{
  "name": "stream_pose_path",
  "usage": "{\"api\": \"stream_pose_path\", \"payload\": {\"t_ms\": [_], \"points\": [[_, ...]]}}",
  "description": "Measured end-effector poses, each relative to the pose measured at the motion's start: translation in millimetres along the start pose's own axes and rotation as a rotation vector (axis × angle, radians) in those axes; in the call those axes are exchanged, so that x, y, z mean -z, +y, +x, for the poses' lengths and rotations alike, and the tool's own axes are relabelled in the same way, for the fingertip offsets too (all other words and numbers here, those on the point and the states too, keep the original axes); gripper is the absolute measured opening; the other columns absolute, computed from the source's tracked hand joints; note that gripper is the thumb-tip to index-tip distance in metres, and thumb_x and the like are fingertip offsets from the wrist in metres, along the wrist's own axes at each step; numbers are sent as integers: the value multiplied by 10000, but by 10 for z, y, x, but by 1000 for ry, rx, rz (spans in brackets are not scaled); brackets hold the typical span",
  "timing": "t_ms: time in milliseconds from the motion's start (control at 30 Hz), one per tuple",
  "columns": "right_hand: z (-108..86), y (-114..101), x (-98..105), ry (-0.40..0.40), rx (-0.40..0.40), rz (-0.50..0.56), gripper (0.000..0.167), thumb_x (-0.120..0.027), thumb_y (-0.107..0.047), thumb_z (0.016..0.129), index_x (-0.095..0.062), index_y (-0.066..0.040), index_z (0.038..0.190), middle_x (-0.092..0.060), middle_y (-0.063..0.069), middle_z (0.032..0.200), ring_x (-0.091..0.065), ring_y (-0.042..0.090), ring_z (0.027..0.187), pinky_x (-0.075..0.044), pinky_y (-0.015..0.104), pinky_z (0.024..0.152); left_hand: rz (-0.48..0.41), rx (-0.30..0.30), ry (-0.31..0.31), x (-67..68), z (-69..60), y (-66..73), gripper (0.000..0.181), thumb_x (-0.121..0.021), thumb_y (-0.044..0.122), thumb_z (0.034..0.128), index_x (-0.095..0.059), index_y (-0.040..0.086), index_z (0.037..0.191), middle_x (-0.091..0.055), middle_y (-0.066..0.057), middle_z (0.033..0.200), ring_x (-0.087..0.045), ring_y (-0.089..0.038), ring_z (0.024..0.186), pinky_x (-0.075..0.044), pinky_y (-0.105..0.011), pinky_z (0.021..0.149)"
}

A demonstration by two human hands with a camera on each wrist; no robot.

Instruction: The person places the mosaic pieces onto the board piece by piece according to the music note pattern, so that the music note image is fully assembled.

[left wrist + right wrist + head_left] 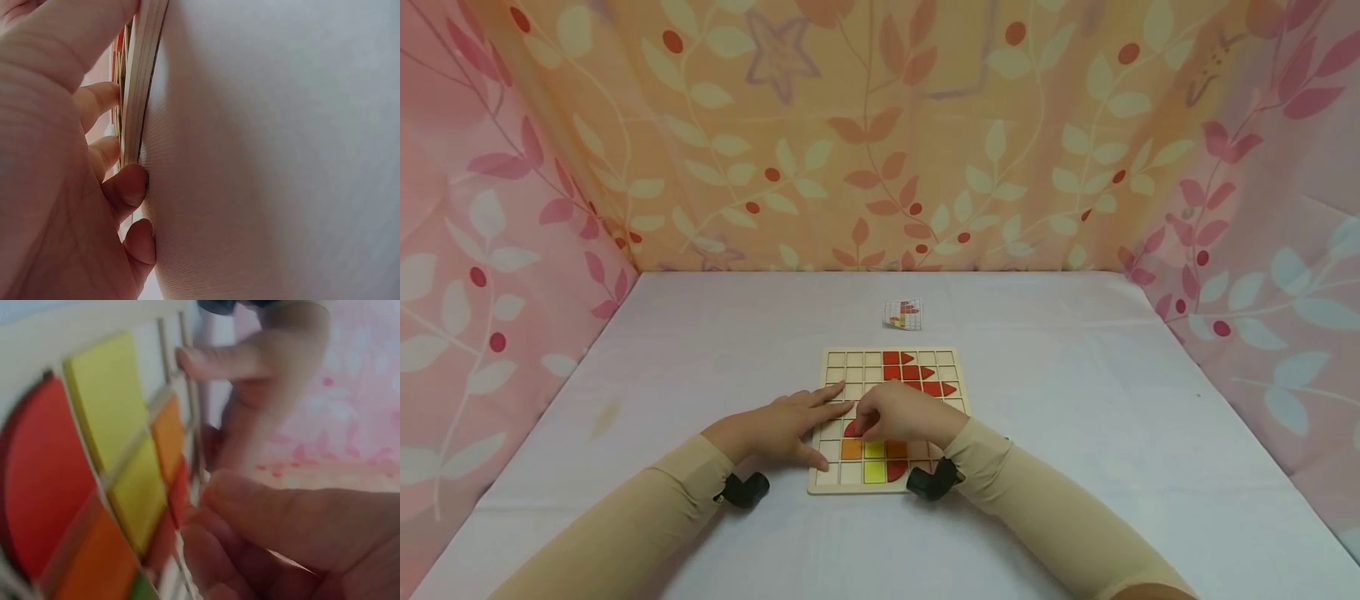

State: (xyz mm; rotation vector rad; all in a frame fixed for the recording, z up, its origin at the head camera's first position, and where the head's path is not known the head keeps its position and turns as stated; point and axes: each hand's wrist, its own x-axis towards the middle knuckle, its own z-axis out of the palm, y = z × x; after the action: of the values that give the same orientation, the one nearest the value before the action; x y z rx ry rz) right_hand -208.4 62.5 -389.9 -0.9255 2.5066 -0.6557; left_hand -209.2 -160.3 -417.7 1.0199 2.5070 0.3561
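Note:
A wooden grid board lies on the table with flat coloured pieces in its cells. Along its left side, my left hand rests with spread fingers, two reaching over the board; the left wrist view shows the board's wooden edge against them. Over the middle of the board, my right hand has curled fingers, thumb and fingertips close together beside a red curved piece. In the right wrist view those fingertips come close to a small red piece; whether they pinch anything is hidden.
Red squares and triangles fill cells at the board's upper right. Yellow and orange pieces sit lower down. Behind the board lies a small pattern card. Patterned curtains enclose the white table.

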Motion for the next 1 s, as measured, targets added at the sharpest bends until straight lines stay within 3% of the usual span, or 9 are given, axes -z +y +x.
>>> {"api": "stream_pose_path", "payload": {"t_ms": [300, 500, 733, 1000], "points": [[-368, 286, 359, 58, -15, 61, 69, -687, -97, 803, -703, -107, 870, -611, -85, 780, -550, 69, 735, -462, 241, 697, -3, 35, -12, -18, 31, 8, 920, -591, 671, 687, -194, 355, 1454, -14, 73, 1538, -157, -297, 1370, -194, -535, 1043], [-633, 525, 539, 59, -121, 78, 96, -674, -89, 810, -709, -110, 897, -614, -77, 793, -548, 94, 749, -464, 268, 700, -15, 78, -18, -20, 27, 28, 931, -610, 665, 670, -184, 385, 1448, 6, 111, 1533, -142, -280, 1375, -185, -515, 1055], [-914, 770, 577, 43, -218, 114, 97, -688, -42, 780, -695, -104, 854, -596, -46, 736, -524, 127, 717, -449, 284, 655, -20, 70, -17, -9, 16, 42, 926, -620, 650, 678, -192, 371, 1450, -3, 98, 1535, -154, -285, 1371, -186, -517, 1053], [-1158, 1009, 480, -18, -223, 130, 167, -735, -6, 705, -653, -117, 800, -587, -33, 721, -515, 119, 690, -438, 259, 628, -28, 75, -16, -17, 29, 19, 932, -616, 661, 665, -186, 388, 1446, 3, 116, 1533, -139, -273, 1377, -178, -512, 1058]]}}
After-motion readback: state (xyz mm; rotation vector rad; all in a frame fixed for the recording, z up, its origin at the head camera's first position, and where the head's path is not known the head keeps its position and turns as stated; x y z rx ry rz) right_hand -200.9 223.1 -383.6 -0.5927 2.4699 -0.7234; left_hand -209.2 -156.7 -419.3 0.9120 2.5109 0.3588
